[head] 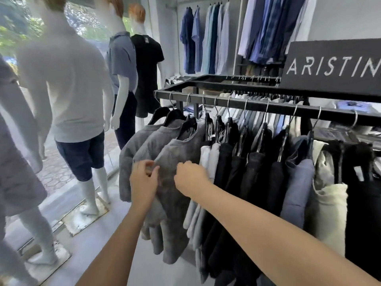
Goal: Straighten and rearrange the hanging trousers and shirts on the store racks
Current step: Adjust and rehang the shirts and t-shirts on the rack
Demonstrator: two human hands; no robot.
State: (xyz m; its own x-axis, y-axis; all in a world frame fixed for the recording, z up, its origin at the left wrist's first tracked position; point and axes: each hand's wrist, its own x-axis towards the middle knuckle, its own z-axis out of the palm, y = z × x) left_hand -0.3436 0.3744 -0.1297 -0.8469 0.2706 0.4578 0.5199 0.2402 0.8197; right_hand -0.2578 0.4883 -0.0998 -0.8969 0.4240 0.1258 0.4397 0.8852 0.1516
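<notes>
Big black clothes rack (257,104) is packed with hangers: dark and cream trousers (253,172) on the right, three grey shirts (144,149) at its left end. Mannequins (72,89) stand by the window. Both hands are on the frontmost grey shirt (175,199): left hand (144,180) pinching its fabric edge, right hand (190,177) with fingers curled into the cloth

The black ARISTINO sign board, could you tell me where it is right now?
In the head view, the black sign board stands upper right atop the black metal rack, above the hanging trousers.
</notes>
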